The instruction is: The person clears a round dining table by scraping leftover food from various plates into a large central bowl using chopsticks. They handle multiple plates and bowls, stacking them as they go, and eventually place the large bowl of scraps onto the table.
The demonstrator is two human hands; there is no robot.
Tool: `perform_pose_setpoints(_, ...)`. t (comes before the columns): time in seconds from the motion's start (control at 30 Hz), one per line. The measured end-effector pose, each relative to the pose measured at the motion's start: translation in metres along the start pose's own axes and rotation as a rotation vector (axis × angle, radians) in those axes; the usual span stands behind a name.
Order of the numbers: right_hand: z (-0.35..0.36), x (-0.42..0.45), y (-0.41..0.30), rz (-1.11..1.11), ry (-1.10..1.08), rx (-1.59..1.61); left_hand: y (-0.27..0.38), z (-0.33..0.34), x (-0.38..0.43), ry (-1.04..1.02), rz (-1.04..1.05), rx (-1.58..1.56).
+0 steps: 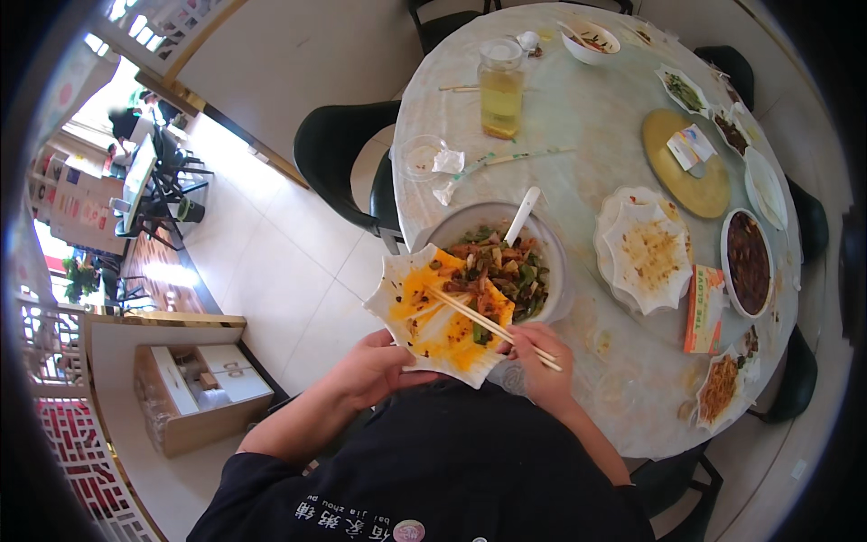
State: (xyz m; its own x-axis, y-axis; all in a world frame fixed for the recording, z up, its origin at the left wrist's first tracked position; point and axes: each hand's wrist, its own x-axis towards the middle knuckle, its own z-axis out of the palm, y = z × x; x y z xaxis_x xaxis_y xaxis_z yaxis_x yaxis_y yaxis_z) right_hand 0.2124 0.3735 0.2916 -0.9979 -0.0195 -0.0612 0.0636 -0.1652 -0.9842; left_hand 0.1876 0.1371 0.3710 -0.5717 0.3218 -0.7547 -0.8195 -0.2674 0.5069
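Observation:
My left hand [389, 362] grips the near edge of a white scalloped plate [393, 271] smeared with orange oil, tilted over a large bowl's near side. In my right hand [544, 362] is a pair of wooden chopsticks [474, 314], their tips on the plate's oily surface. Leftover vegetables and meat [498, 271] lie at the plate's far edge and in the large pale bowl [558, 271]. A white spoon [523, 215] leans in that bowl, handle up. The plate hides part of the bowl's near side.
On the round table [576, 183] stand a pitcher of yellow liquid [501, 101], stacked dirty plates [643, 254], a glove box [704, 308], an oval dish of dark food [746, 264] and a noodle plate [718, 386]. A dark chair [332, 162] adjoins the table's left edge.

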Motion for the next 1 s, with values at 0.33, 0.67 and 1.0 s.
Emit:
perform_pose_setpoints(0.33,-0.008,-0.024,0.018,0.013,0.052,-0.021,0.013,0.000,-0.009,-0.032,-0.020,0.077)
perform_pose_setpoints(0.67,-0.021,-0.034,0.041,0.260,0.292,0.196,0.011,-0.003,-0.012,-0.013,-0.024,0.111)
perform_pose_setpoints(1.0,-0.066,-0.030,0.039,0.241,0.259,0.183,0.008,-0.012,-0.016,0.009,0.033,0.086)
